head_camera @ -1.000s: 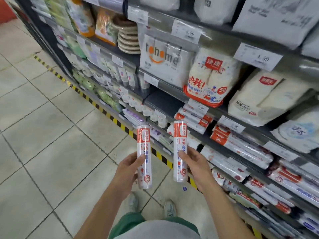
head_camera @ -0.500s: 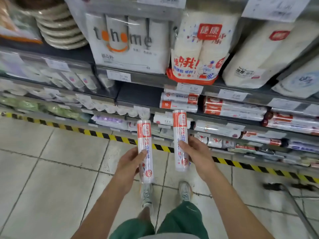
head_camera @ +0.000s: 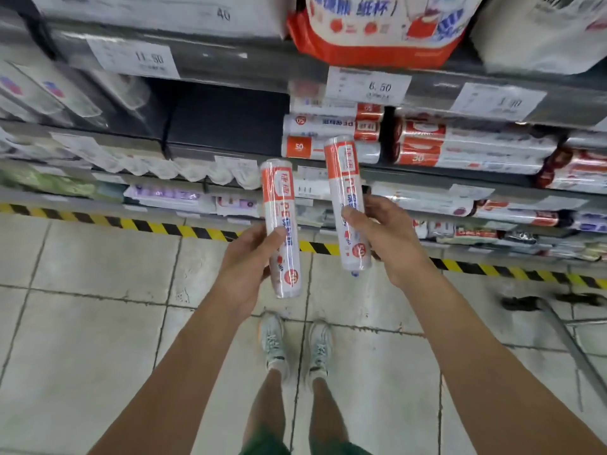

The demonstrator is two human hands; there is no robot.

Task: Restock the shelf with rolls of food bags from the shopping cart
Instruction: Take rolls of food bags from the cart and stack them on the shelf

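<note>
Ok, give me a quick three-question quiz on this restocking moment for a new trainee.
1. True or false: the left hand grips the left roll and the right hand grips the right roll, both roughly upright.
2. The stacked rolls on the shelf lie: A) left of the dark shelf gap; B) right of it; C) on the floor.
3. Fill in: the roll held higher, nearer the stack, is the ___ roll.
Key: 1 true; 2 B; 3 right.
</note>
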